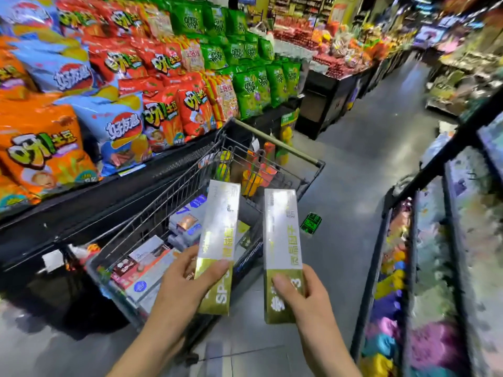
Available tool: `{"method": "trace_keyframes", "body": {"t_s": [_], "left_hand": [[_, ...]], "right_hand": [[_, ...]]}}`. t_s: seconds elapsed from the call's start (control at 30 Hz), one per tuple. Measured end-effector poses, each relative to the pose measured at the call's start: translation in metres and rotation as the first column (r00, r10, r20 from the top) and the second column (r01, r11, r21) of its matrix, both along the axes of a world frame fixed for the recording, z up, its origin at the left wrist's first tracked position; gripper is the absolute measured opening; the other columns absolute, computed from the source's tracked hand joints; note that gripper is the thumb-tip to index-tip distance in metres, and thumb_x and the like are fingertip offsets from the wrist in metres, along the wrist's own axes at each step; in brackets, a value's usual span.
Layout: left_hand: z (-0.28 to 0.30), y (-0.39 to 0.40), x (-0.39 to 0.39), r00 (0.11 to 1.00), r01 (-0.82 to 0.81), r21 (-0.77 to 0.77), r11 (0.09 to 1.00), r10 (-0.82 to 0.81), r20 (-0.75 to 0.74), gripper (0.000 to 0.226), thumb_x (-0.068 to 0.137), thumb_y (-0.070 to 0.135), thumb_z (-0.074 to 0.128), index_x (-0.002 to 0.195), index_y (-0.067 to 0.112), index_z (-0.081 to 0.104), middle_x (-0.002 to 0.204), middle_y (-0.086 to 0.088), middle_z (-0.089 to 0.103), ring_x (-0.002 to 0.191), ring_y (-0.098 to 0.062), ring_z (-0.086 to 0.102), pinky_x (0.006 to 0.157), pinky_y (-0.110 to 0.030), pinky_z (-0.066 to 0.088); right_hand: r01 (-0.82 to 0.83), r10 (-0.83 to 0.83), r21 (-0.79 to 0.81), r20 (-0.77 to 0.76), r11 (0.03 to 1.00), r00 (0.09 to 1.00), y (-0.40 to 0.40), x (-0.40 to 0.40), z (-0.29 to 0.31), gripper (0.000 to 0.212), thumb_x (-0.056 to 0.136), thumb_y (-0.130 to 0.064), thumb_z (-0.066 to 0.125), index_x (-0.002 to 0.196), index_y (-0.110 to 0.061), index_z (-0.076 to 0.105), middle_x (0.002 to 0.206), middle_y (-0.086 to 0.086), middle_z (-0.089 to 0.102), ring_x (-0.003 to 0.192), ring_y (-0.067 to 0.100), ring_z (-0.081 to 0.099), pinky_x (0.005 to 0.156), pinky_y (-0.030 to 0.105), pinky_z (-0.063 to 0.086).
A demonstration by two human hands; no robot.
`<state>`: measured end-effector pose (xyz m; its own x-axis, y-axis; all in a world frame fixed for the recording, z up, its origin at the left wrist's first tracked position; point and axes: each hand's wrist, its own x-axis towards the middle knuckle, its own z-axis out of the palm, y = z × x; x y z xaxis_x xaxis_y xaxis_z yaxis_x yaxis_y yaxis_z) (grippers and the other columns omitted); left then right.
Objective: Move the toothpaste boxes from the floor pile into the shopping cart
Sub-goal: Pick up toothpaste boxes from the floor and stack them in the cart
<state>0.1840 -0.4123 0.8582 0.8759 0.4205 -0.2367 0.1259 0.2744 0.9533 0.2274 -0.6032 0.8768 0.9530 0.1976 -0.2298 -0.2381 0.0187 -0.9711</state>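
My left hand (pixel 181 284) grips the lower end of a long silver and gold toothpaste box (pixel 220 229), held over the near right part of the wire shopping cart (pixel 275 142). My right hand (pixel 302 297) grips a second, matching toothpaste box (pixel 281 235) just right of the cart's side, above the floor. Both boxes point away from me. Several boxes lie flat in the cart basket (pixel 152 257), and orange packages stand in its far end. The floor pile is out of view.
A snack shelf (pixel 109 91) full of crisp bags runs along the left of the cart. Another shelf unit (pixel 441 240) stands at the right. A small green packet (pixel 311 223) lies on the grey aisle floor between them. Display tables line the aisle farther back.
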Motion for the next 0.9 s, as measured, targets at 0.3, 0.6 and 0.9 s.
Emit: {"method": "trace_keyframes", "body": {"t_s": [0.3,0.6,0.9], "left_hand": [[-0.036,0.036,0.093,0.996,-0.057,-0.092,0.994,0.051,-0.068,0.058,0.066,0.032,0.083,0.121,0.023,0.068,0.102,-0.004,0.078,0.085,-0.026,0.075,0.079,-0.044,0.058],[-0.071,0.053,0.153,0.929,-0.346,-0.074,0.935,0.330,-0.169,0.031,0.084,0.012,0.077,0.110,0.024,0.068,0.092,0.004,0.079,0.073,-0.015,0.074,0.056,-0.026,0.057],[-0.096,0.029,0.195,0.788,-0.535,0.077,0.841,0.530,-0.313,0.048,0.062,0.030,0.094,0.105,0.026,0.072,0.097,0.007,0.078,0.086,-0.010,0.071,0.079,-0.025,0.053]], "right_hand": [[-0.161,0.149,-0.129,-0.097,0.978,0.984,0.026,0.122,-0.015,0.088,0.038,-0.037,0.086,0.119,-0.015,0.059,0.090,0.000,0.077,0.073,0.008,0.069,0.062,0.022,0.053],[-0.477,0.424,-0.132,-0.299,0.869,0.855,0.064,0.241,-0.052,0.090,0.042,-0.027,0.089,0.124,-0.004,0.060,0.093,0.008,0.075,0.074,0.014,0.068,0.060,0.027,0.053],[-0.887,0.894,-0.385,-0.257,0.253,0.366,0.092,0.393,-0.088,0.062,0.073,-0.008,0.088,0.123,-0.026,0.057,0.097,-0.014,0.073,0.078,-0.008,0.066,0.067,0.010,0.048]]}}
